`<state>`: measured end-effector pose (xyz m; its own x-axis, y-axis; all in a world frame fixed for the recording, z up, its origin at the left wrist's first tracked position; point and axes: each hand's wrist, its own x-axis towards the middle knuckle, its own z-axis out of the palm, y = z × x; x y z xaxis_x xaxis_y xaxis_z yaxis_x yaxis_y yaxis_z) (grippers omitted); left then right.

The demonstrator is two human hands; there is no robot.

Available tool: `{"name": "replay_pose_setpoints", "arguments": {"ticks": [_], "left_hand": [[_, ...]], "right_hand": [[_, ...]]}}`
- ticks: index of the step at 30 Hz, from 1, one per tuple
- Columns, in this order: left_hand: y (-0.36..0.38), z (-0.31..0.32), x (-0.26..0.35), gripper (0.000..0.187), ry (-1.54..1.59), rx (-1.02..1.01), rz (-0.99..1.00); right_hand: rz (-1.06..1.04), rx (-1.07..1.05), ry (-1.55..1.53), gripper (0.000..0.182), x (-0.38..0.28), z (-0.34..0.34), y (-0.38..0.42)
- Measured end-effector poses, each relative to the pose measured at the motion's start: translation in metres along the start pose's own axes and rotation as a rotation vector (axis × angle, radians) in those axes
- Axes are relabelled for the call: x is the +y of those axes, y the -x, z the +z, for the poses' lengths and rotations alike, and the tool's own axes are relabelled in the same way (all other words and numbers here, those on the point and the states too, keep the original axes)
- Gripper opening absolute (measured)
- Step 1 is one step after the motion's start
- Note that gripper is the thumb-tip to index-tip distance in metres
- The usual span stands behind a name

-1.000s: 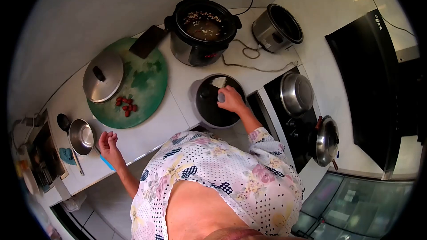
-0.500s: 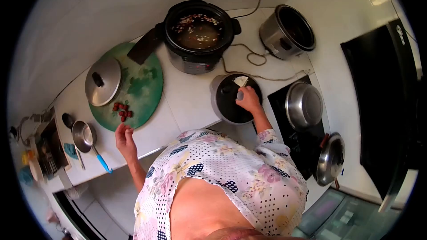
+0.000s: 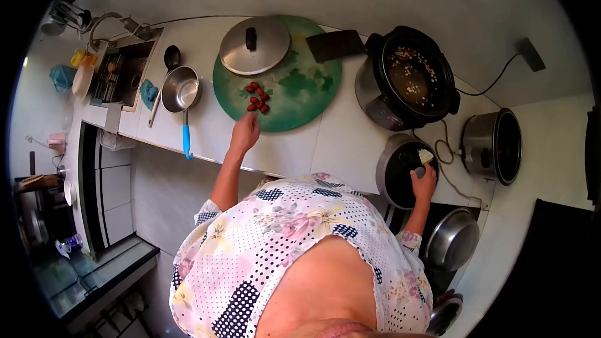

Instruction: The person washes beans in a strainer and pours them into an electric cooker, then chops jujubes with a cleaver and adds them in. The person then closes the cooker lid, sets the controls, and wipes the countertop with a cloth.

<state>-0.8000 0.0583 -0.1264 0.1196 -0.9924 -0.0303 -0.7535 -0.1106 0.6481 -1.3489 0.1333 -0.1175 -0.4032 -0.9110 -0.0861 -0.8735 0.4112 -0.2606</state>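
Note:
My left hand [image 3: 246, 131] is at the near edge of the round green cutting board [image 3: 307, 103], its fingers curled together just below several red dates [image 3: 253, 99]. Whether anything is between those fingertips is hidden. Over at the right, my right hand [image 3: 424, 183] is closed around a small grey, round-ended thing [image 3: 419, 173] above a round pot with a dark top [image 3: 394, 178]. A whitish piece [image 3: 426, 156] shows just beyond its fingers. Behind the pot is a black cooker [image 3: 410, 112], uncovered, with pale and reddish bits floating in liquid.
A metal lid [image 3: 255, 50] lies on the board, with a dark cleaver-like blade [image 3: 335, 46] at its far right. Left are a blue-handled saucepan [image 3: 181, 91], a black ladle [image 3: 172, 57] and a sink [image 3: 128, 75]. Rightward stand another cooker [image 3: 482, 144] and a steel bowl [image 3: 452, 238].
My view has swung left, bringing the sink side further into sight. My left hand has moved forward to the dates. My right hand stays at the dark-topped pot.

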Motion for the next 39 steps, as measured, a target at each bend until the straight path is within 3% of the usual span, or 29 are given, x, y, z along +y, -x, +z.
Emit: {"name": "replay_pose_setpoints", "arguments": {"ticks": [4,6,7,9,10,11,13,15,18,21,24,27,30,34,39], "left_hand": [[-0.037,-0.003,-0.021,0.028,0.06,0.008,0.06],[-0.052,-0.002,-0.028,0.027,0.093,0.0,0.107],[-0.056,-0.007,-0.025,0.027,0.088,-0.026,0.121],[-0.057,-0.019,-0.018,0.024,0.136,-0.041,0.15],[-0.053,-0.023,-0.014,0.024,0.203,-0.047,0.165],[-0.048,-0.026,-0.01,0.024,0.27,-0.052,0.179],[-0.033,-0.035,-0.006,0.024,0.339,-0.076,0.194],[-0.016,-0.053,-0.013,0.025,0.344,-0.158,0.136],[0.011,-0.061,-0.028,0.027,0.422,-0.201,0.018],[0.03,-0.062,-0.054,0.027,0.418,-0.193,-0.071],[0.036,-0.065,-0.063,0.025,0.435,-0.187,-0.162],[0.029,-0.063,-0.062,0.024,0.462,-0.153,-0.204],[0.026,-0.061,-0.057,0.024,0.489,-0.165,-0.252],[0.023,-0.057,-0.058,0.024,0.449,-0.197,-0.213],[0.016,-0.06,-0.053,0.025,0.443,-0.211,-0.123]], "right_hand": [[-0.015,0.103,-0.272,0.04,-0.066,-0.012,0.011],[-0.107,-0.055,-0.555,0.035,-0.132,-0.012,0.015],[-0.149,-0.137,-0.446,0.035,-0.176,-0.013,0.017],[-0.386,-0.312,-0.607,0.036,-0.235,0.02,0.001],[-0.331,-0.399,-0.783,0.04,-0.258,0.051,-0.015],[-0.396,-0.339,-0.583,0.037,-0.29,0.056,-0.032],[-0.58,-0.015,-0.315,0.044,-0.329,0.095,-0.078],[-0.51,0.116,-0.184,0.036,-0.365,0.121,-0.129],[-0.225,0.219,-0.364,0.052,-0.376,0.161,-0.215],[0.527,0.038,-0.607,0.054,-0.38,0.175,-0.289],[0.846,0.165,-0.597,0.052,-0.332,0.231,-0.38],[0.777,0.275,-0.766,0.053,-0.363,0.194,-0.349],[0.727,0.164,-0.738,0.044,-0.345,0.202,-0.365],[0.847,0.145,-0.797,0.042,-0.356,0.194,-0.358],[0.794,0.152,-1.064,0.046,-0.375,0.154,-0.332]]}}
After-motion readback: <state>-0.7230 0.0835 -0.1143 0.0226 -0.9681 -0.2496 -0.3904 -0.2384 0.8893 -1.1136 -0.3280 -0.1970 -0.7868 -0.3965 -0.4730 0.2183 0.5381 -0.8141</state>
